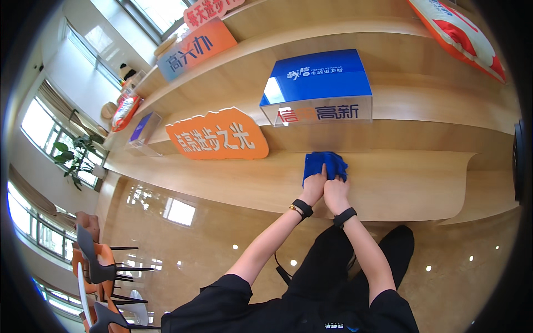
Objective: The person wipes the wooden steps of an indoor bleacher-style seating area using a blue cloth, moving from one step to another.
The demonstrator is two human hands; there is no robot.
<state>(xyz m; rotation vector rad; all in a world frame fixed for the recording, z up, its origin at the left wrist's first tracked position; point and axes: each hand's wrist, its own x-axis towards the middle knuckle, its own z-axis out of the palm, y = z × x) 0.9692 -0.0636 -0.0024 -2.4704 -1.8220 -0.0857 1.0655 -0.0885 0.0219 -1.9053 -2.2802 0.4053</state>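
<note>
A blue cloth (320, 161) lies bunched on the lowest wooden step (395, 183), close to the riser behind it. My left hand (314, 185) rests on the near left part of the cloth, one finger stretched forward over it. Beside it, touching or nearly so, my right hand (336, 190) presses on the near right part, its fingertips partly sunk in the folds. Whether either hand grips the fabric or only lies on it does not show. Both wrists bear black bands.
An orange sign (218, 135) stands left of the cloth. A clear box with a blue top (320, 79) sits one step higher. A blue-orange sign (195, 48) and a red-and-white cushion (460, 37) are higher up. Chairs (98, 258) stand on the glossy floor at lower left.
</note>
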